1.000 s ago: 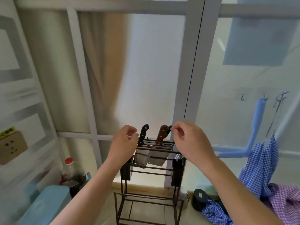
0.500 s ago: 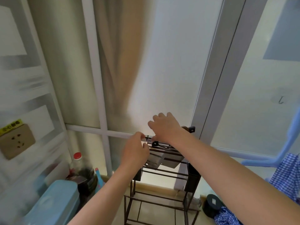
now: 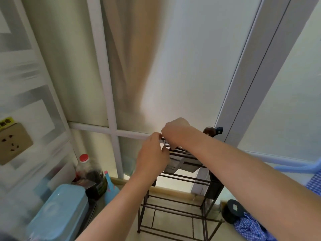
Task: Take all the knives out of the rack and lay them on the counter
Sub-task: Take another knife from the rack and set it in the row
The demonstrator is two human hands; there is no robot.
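A dark metal wire rack stands on the counter by the frosted window. Steel knife blades hang in its top slots. A brown handle and a black handle stick up at the rack's right end. My right hand is fisted over the top left of the rack, closed around the leftmost knife's handle, which is mostly hidden; a dark bit shows under the fist. My left hand pinches the left end of the rack's top rail. My right forearm crosses over the rack.
Left of the rack are a light blue lidded box, a dark bottle with a red cap and a blue spray bottle. A wall socket is at far left. A black round object and blue checked cloth lie at right.
My right hand has moved from the rack's right end to the left and closed over the leftmost handle. My left hand has come onto the top rail. The view has swung left.
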